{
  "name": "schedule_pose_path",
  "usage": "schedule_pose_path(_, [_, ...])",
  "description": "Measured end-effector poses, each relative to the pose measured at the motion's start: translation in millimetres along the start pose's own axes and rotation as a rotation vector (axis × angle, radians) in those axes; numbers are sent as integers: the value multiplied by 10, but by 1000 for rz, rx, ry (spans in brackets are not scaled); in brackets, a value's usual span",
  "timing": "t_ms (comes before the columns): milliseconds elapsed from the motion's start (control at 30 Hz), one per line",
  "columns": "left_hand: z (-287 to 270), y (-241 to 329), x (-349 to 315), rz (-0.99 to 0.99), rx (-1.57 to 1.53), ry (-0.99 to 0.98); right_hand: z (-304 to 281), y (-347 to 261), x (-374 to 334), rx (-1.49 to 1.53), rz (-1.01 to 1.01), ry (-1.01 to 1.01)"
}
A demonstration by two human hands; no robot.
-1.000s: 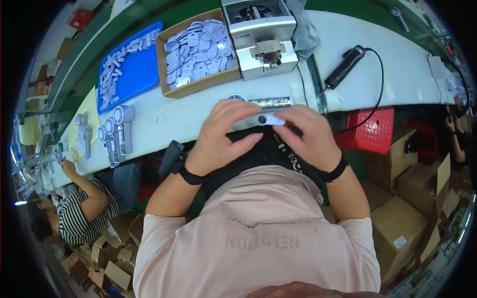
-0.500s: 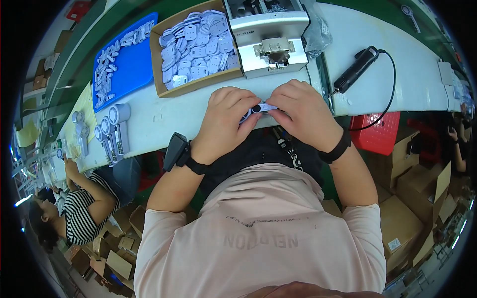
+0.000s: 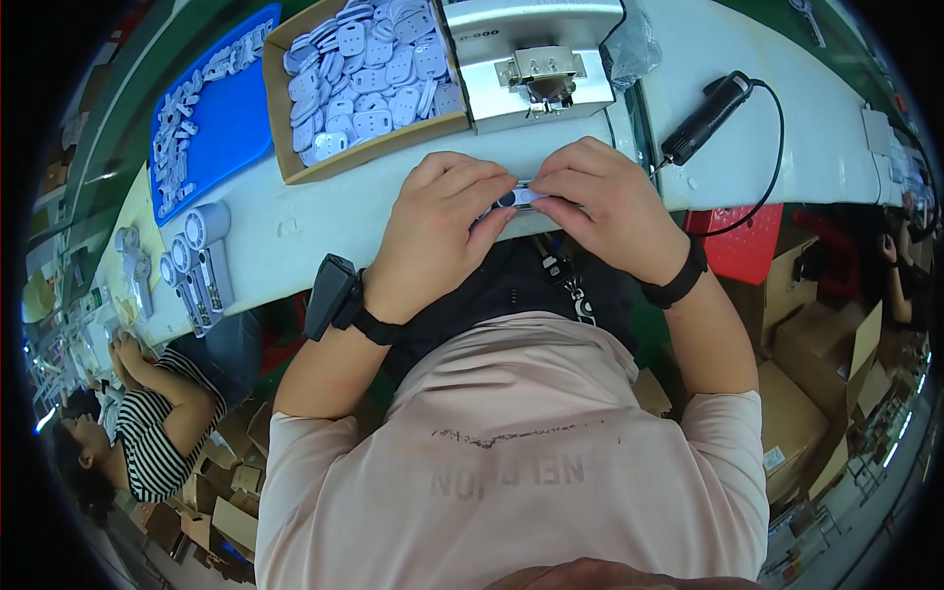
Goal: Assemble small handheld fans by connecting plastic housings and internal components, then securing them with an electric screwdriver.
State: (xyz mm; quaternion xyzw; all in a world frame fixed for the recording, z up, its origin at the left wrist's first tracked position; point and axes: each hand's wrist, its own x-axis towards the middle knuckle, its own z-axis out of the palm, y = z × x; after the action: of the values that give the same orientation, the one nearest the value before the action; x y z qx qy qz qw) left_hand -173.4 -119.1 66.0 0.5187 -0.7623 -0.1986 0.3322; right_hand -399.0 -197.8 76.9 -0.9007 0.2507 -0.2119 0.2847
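Above the table's near edge, my left hand (image 3: 441, 231) and my right hand (image 3: 612, 208) face each other, both closed on one small pale lilac plastic part (image 3: 528, 196). A dark round spot shows on this part, beside my left fingertips. The thumbs press from the near side and the fingers from the far side, so most of the part is hidden. Straight beyond my hands stands a silver metal machine (image 3: 541, 74) with a bracket on its front.
Left of the machine is a cardboard box (image 3: 379, 147) of pale lilac plates, then a blue tray (image 3: 224, 128) with small parts. Handheld fan bodies (image 3: 206, 236) lie at the left. A black electric screwdriver (image 3: 710, 118) with a cable lies right, above a red basket (image 3: 736, 246). A co-worker (image 3: 162, 423) sits left.
The view has shifted a little, so the box, tray and fans appear farther left. My hands keep hold of the part, the right one slightly higher in the picture.
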Motion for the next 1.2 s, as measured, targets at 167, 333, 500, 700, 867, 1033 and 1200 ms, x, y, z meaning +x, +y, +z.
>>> schedule_pose_path(167, [14,-22,-30,42,23,17,31,3,-36,23,69,26])
schedule_pose_path(333, [35,-10,-25,155,144,91,70,-5,-68,-2,43,67])
schedule_pose_path(500, [64,11,-76,124,98,115,69,-58,-47,0,-16,84])
schedule_pose_path(700, [14,152,5,95,230,99,277,16,-85,37,7,114])
schedule_pose_path(867, [-46,104,37,125,183,38,319,-40,-134,200,126,175])
schedule_pose_path(1033, [-130,150,-108,41,115,57,216,-62,-150,132,93,174])
schedule_pose_path(1200, [-98,70,-281,-3,70,87,-5,-150,-86,-78,-26,102])
